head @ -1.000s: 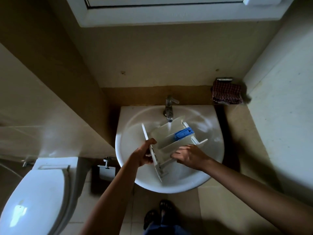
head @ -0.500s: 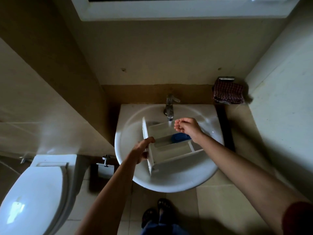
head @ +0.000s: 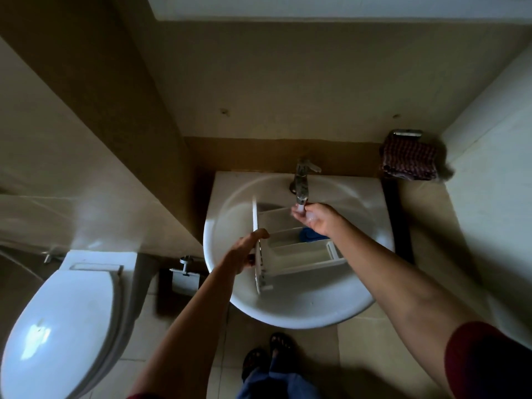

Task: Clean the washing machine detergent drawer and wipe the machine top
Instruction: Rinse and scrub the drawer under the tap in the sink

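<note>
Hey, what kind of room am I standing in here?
Most likely a small bathroom: a white toilet stands on the left, a washbasin with a tap is straight ahead, and a checked cloth hangs beside it.

Nothing readable here tbh. The detergent drawer (head: 299,254) has no legible lettering, same for the sink (head: 288,315) under it and the tap (head: 301,182) just behind it.
</note>
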Tool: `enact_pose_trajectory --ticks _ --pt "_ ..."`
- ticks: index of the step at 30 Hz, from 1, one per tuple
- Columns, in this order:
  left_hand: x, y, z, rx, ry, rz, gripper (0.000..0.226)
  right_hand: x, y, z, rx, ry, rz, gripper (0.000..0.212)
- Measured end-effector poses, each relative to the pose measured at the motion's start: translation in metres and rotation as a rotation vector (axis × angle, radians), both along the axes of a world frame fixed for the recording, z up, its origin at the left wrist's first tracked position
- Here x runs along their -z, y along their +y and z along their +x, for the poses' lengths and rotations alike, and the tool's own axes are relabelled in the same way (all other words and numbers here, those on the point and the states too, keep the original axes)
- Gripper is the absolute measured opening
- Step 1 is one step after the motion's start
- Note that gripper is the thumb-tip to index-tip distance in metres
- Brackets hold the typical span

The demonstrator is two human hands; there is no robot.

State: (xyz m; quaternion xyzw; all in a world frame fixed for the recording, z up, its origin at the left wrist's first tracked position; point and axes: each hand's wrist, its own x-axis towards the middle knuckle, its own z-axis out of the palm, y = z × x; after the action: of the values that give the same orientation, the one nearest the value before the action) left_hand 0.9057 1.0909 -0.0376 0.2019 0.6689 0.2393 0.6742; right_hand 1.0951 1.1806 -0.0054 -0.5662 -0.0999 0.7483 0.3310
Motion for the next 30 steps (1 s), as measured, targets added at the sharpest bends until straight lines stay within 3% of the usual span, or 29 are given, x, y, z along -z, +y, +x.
enact_pose_trajectory --ticks 4,6,8,10,12,15,17,19,21,25,28,30 --pt "0.000 0.001 0.003 0.001 -0.011 -0.020 0.040 0.012 0.004 0.004 -0.207 -0.244 0.008 0.031" --pt "0.000 0.002 0.005 0.000 -0.006 -0.033 0.048 0.020 0.006 -0.003 -0.374 -0.545 0.084 0.025" --pt "0.000 0.003 0.008 0.007 -0.002 -0.038 0.052 0.023 0.004 -0.011 -0.779 -0.916 0.345 0.015" --pt "0.001 0.004 0.011 0.011 -0.005 -0.037 0.048 0.024 -0.003 -0.020 -1.146 -0.921 0.537 0.011" --pt "0.002 0.005 0.011 0.005 -0.020 -0.045 0.043 0.030 -0.006 -0.021 -1.326 -0.868 0.512 0.015" --pt "0.004 0.005 0.009 0.017 -0.025 -0.053 0.040 0.031 -0.004 -0.013 -1.255 -0.881 0.340 0.040" --pt "0.004 0.006 0.007 0.043 -0.018 -0.049 0.041 0.034 -0.001 -0.011 -1.098 -0.938 0.260 0.038" --pt "0.005 0.006 0.006 0.057 -0.022 -0.050 0.044 0.038 0.000 -0.014 -1.019 -1.113 0.231 0.032" --pt "0.005 0.006 0.007 0.070 -0.011 -0.054 0.049 0.039 -0.003 -0.025 -1.083 -1.169 0.221 0.028" --pt "0.008 0.007 0.006 0.092 -0.022 -0.051 0.066 0.036 -0.007 -0.051 -1.312 -0.933 0.354 0.026" --pt "0.009 0.007 0.000 0.075 -0.062 -0.056 0.052 0.028 -0.002 -0.042 -1.314 -0.928 0.385 0.021" --pt "0.008 0.008 -0.002 0.055 -0.080 -0.069 0.045 0.028 0.002 -0.025 -1.271 -1.057 0.376 0.023"
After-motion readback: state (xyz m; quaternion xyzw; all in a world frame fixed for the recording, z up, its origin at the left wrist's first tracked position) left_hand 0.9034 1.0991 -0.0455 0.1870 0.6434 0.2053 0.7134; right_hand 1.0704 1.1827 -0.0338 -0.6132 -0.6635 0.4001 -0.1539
